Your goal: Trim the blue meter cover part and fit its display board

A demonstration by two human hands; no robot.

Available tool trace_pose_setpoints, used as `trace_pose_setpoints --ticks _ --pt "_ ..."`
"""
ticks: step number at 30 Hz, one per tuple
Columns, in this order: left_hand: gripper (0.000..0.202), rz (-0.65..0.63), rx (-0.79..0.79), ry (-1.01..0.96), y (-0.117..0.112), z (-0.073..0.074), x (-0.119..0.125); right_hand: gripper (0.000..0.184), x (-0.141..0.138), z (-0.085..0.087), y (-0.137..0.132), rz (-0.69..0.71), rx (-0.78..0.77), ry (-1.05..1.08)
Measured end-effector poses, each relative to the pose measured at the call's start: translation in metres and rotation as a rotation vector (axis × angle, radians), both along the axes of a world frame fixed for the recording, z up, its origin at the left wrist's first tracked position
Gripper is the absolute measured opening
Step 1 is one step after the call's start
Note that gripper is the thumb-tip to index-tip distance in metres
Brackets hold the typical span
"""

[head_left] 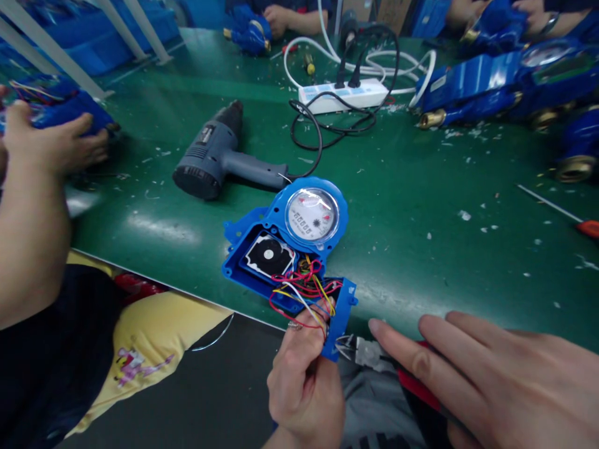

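While L grip [304, 393] clamps blue meter housing [253, 262] over bench edge [163, 282], R grip [491, 380] holds red-handled pliers [369, 355].

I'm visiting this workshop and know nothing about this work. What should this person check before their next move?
Left hand holding the blue meter housing: ok.
Coloured wires clear of the red-handled pliers: cannot tell, the tips sit close to them.
Right hand gripping those pliers: cannot tell, its fingers lie spread over them.
Clear dial cover unbroken: ok, as far as visible.
Grey heat gun lying apart from the housing: ok.
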State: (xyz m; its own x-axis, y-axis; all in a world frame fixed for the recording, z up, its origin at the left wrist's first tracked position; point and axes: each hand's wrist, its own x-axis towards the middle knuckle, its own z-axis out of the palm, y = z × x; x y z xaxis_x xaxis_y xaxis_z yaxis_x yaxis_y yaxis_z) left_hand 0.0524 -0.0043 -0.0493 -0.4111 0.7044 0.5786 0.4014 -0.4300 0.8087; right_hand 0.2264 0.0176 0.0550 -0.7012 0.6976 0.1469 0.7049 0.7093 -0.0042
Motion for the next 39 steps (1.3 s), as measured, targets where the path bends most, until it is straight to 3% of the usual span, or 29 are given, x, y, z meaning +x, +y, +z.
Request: trace_pose_setpoints --ticks 7,13,17,24,31,35,39 --pt "0.049 -0.052 -0.014 -0.047 -0.002 0.0 -0.001 0.05 -0.003 0.004 -0.002 -0.003 -0.046 0.01" --pt "0.036 0.038 -0.037 -0.078 -0.001 -0.005 0.003 0.051 0.002 -0.001 0.0 -0.026 -0.011 -0.049" --pt "0.03 0.079 -0.091 -0.143 -0.004 -0.007 0.004 0.053 0.009 -0.006 -0.002 -0.047 0.022 0.023" --pt "0.03 -0.022 -0.141 -0.356 0.004 0.011 0.007 0.061 0.026 -0.013 -0.012 0.014 -0.079 0.141" --pt "0.023 -0.102 -0.18 -0.453 0.003 0.022 0.005 0.054 0.037 -0.031 -0.009 -0.205 -0.067 0.047" --pt "0.013 -0.112 -0.237 -0.552 0.005 0.026 0.005 0.048 0.045 -0.041 0.001 -0.23 -0.061 0.078" --pt "0.023 -0.06 -0.288 -0.53 0.007 0.033 0.008 0.046 0.047 -0.049 0.011 -0.245 -0.06 0.115"
